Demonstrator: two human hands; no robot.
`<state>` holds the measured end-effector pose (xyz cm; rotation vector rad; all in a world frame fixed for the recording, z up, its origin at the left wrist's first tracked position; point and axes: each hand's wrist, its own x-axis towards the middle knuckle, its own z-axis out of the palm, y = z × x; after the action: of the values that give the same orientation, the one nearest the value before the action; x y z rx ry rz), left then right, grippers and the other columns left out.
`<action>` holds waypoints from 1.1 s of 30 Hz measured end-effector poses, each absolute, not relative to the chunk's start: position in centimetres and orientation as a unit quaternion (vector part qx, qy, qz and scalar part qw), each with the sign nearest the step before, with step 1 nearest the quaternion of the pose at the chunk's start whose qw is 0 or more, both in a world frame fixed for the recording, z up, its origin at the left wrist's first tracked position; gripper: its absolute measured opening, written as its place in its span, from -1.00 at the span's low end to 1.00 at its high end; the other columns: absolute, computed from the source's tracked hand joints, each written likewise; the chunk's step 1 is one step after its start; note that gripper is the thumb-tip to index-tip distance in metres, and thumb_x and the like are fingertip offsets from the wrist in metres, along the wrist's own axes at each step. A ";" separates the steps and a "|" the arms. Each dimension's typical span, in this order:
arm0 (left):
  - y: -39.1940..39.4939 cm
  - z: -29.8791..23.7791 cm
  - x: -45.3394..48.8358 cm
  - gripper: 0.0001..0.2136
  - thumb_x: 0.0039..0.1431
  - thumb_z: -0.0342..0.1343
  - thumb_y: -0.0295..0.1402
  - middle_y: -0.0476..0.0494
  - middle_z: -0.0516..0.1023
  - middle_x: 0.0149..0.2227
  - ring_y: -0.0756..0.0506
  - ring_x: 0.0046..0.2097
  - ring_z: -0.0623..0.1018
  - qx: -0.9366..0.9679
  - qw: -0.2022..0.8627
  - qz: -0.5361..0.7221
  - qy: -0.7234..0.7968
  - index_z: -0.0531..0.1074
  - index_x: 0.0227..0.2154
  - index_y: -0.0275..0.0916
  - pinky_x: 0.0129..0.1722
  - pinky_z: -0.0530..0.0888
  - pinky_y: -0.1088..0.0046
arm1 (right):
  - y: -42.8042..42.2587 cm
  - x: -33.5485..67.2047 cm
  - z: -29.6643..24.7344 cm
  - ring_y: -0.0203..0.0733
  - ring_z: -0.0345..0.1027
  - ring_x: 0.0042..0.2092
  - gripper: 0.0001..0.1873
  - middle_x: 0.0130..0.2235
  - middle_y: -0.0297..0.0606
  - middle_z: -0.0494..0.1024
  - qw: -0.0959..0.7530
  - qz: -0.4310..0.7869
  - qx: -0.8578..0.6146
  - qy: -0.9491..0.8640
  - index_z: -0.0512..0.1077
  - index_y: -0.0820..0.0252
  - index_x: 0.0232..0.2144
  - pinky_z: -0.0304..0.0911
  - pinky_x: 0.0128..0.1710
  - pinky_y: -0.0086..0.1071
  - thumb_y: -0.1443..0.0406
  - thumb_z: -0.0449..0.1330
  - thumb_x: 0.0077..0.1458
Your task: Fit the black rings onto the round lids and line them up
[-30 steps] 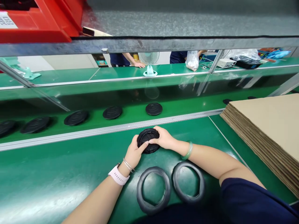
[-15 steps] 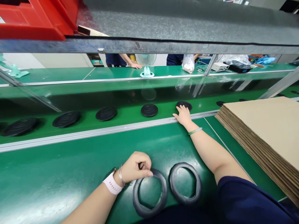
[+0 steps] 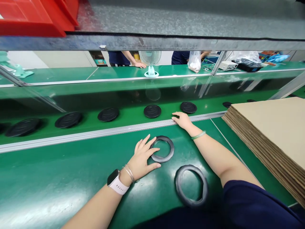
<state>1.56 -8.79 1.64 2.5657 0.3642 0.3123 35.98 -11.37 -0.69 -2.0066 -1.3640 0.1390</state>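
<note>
My left hand (image 3: 141, 160), wearing a watch (image 3: 113, 177), lies over the left side of a dark grey ring (image 3: 171, 152) on the green work surface. Its fingers are spread, and some reach over the ring's edge. A second dark grey ring (image 3: 179, 186) lies flat nearer my body, with no hand on it. Farther out, my right hand (image 3: 183, 121) rests at the metal rail (image 3: 133, 129), fingers apart and holding nothing. Just beyond it a round black disc (image 3: 188, 107) sits on the green belt, and another black disc (image 3: 152, 111) lies left of it.
More black discs (image 3: 68, 120) line the belt. At right lies a stack of cardboard sheets (image 3: 269, 114). Overhead runs a grey shelf (image 3: 178, 22) with a red bin (image 3: 35, 19). Across the belt are a small fan (image 3: 150, 58) and two people, one with a hand (image 3: 140, 65) on the bench.
My left hand has moved away from my body, and the left ring now lies farther forward. My right hand has come back and left off the black disc, its fingers now beside it.
</note>
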 end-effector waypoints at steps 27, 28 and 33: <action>-7.5 1.9 1.4 -0.62 0.21 0.11 0.02 -0.22 0.65 -0.31 -0.28 -0.09 0.62 0.651 0.695 0.201 0.227 0.50 -0.27 -0.25 0.19 0.36 0.01 | -10.9 35.9 -1.1 -0.04 0.31 0.21 -0.76 0.05 -0.18 0.55 0.371 0.106 -0.727 -0.568 0.61 0.13 -0.16 0.15 0.29 -0.07 0.41 0.25 0.12; -7.5 1.8 1.4 -0.58 0.14 0.21 0.00 -0.27 0.65 -0.20 -0.30 -0.03 0.60 0.649 0.704 0.185 0.219 0.47 -0.12 -0.25 0.17 0.37 0.01 | -10.8 35.9 -1.2 -0.04 0.32 0.21 -0.76 0.05 -0.19 0.56 0.372 0.105 -0.725 -0.569 0.61 0.13 -0.16 0.16 0.29 -0.07 0.41 0.25 0.11; -7.8 1.8 1.5 -0.21 -0.01 0.39 -0.20 -0.35 0.62 -0.06 -0.31 0.07 0.56 0.656 0.709 0.134 0.220 0.16 0.24 -0.25 0.19 0.37 0.02 | -10.8 35.7 -1.1 -0.07 0.42 0.10 -0.79 -0.03 -0.17 0.60 0.395 0.092 -0.716 -0.568 0.62 0.15 -0.21 0.26 0.22 -0.12 0.42 0.25 0.09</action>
<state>1.53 -7.76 1.77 1.4574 0.4889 0.2979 35.67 -10.77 -1.11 -1.8168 -1.4405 0.2340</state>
